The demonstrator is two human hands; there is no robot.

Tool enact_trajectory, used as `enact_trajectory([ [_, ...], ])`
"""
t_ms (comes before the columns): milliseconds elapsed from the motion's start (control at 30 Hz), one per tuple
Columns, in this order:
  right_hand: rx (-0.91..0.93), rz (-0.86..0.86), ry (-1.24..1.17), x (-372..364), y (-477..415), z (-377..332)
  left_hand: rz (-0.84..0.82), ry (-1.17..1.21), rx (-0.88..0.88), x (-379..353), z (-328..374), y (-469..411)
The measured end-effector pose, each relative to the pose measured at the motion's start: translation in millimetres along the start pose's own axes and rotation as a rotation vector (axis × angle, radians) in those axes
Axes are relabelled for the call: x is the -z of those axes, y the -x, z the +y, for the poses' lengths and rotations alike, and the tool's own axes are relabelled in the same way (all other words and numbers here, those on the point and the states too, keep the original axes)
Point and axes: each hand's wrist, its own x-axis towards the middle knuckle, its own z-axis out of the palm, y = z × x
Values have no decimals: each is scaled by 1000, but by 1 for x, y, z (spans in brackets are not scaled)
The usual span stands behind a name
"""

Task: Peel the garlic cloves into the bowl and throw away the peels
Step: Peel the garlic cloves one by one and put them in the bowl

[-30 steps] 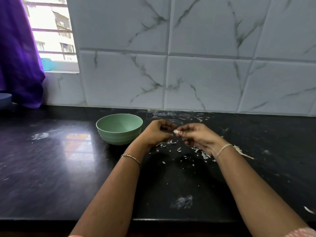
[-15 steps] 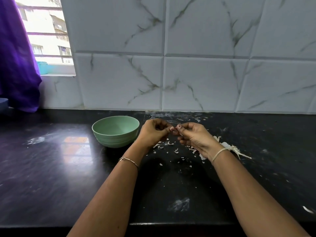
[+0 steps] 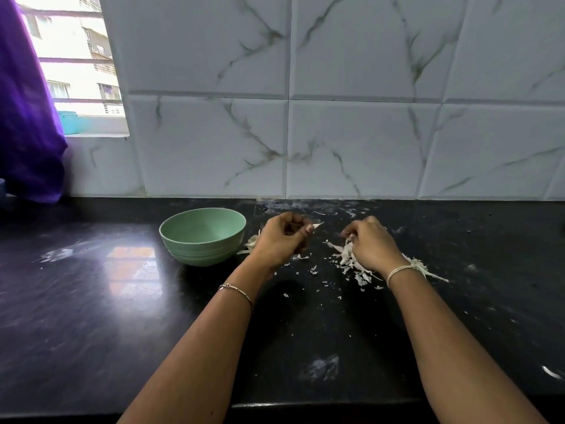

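Since half a second ago, the two hands have parted. They were joined over one clove at the centre, and the right hand [image 3: 371, 246] now sits off to the right, low over the litter of peels [image 3: 345, 258].

Findings, as I read them from the head view:

1. Left hand [image 3: 282, 240]: fingers curled inward, thumb and fingertips clamped on the garlic clove [image 3: 316, 225]. Only the pale pointed tip of the clove shows past the fingertips. Hand and clove sit just right of the bowl [image 3: 195, 255], apart from it.

2. Right hand: fingers bent downward into the peels, with white strips showing between the fingertips. I record it as pinching peel.

3. Bowl: pale green, upright on the black countertop [image 3: 91, 301], left of both hands.

4. Peels: the thickest heap lies under and beside the right hand and trails out past the wrist to the right. Smaller flakes are scattered between the two hands, and a small clump lies between the bowl and the left hand.

5. Wrists: a thin bracelet [image 3: 237, 289] on the left, a pale thread band [image 3: 400, 270] on the right.

6. Surroundings: a marbled tile wall [image 3: 351, 133] behind the counter, with a window [image 3: 79, 56] and a purple curtain [image 3: 24, 133] at far left.
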Motion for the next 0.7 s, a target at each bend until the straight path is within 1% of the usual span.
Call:
enact_trajectory([
  [100, 1, 19, 31, 0, 1, 0, -9, -33, -11, 0, -3, -1],
  [233, -3, 198, 14, 3, 3, -3, 29, -17, 6, 1, -4, -4],
  [267, -2, 229, 9, 4, 4, -2, 45, -8, 10, 1, -3, -4],
  [333, 45, 237, -40, 5, 5, -2, 71, 0, 5, 1, -2, -5],
  [367, 89, 224, -117, 4, 4, -3, 82, 6, -3, 2, -1, -4],
  [400, 125, 194, -245, 4, 4, -7, 91, 10, -14, 2, -1, -4],
  [467, 156, 82, -556, 2, 6, -17, 106, 5, -45, 1, 0, -4],
  [500, 165, 36, -667, 0, 6, -22, 111, 3, -59, 1, 0, -4],
  [600, 182, 24, -744, -8, 5, -27, 89, 30, -81, 1, 2, -2],
  [700, 149, 24, -856, -8, 5, -26, 67, 98, -65, 2, 4, 0],
])
